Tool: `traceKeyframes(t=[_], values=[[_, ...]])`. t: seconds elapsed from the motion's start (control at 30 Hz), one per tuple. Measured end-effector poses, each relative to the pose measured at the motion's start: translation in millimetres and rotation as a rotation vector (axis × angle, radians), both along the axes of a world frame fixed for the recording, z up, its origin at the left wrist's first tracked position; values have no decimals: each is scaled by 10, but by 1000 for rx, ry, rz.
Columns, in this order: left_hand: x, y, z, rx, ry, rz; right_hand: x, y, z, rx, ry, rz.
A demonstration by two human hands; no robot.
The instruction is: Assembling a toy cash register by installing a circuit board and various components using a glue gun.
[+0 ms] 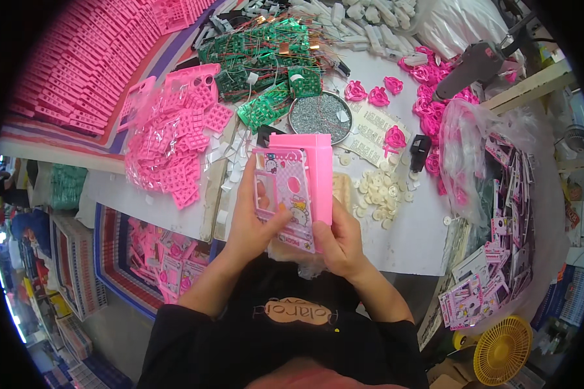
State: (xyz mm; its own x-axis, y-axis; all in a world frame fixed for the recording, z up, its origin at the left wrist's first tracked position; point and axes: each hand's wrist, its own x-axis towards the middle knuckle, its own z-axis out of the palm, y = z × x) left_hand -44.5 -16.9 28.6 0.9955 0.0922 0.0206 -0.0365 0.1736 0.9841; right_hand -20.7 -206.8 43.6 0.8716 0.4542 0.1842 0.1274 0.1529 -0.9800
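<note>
My left hand (245,227) grips a printed pink-and-white faceplate (296,206) with cut-out openings, its thumb across the front. Behind the faceplate is a pink plastic case (321,178), held along its right side by my right hand (342,245). The faceplate lies slightly askew over the case; whether it is seated in it I cannot tell. Both are raised above the near edge of the white table. Just beyond them stands a round dish of small metal screws (319,117). To the right lies a heap of small cream-coloured discs (383,193).
Green circuit boards with wires (266,48) are piled at the back. Pink keypad pieces (175,142) lie left in clear plastic. Magenta plastic parts (428,104) and a dark handheld power tool (474,68) are right. A bag of printed faceplates (480,285) sits lower right, near a yellow fan (503,350).
</note>
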Motion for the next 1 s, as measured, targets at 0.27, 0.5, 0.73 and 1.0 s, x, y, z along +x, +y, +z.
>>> traceKeyframes(t=[0.27, 0.5, 0.73, 1.0], values=[[-93, -48, 43, 157, 20, -43, 103, -119, 45, -68, -100, 147], [-130, 26, 142, 269, 122, -82, 100, -119, 100, -169, -198, 140], [-60, 45, 183, 234, 162, -72, 163, -122, 260, -139, 182, 266], [280, 371, -76, 243, 68, 185, 145, -205, 53, 67, 527, 256]])
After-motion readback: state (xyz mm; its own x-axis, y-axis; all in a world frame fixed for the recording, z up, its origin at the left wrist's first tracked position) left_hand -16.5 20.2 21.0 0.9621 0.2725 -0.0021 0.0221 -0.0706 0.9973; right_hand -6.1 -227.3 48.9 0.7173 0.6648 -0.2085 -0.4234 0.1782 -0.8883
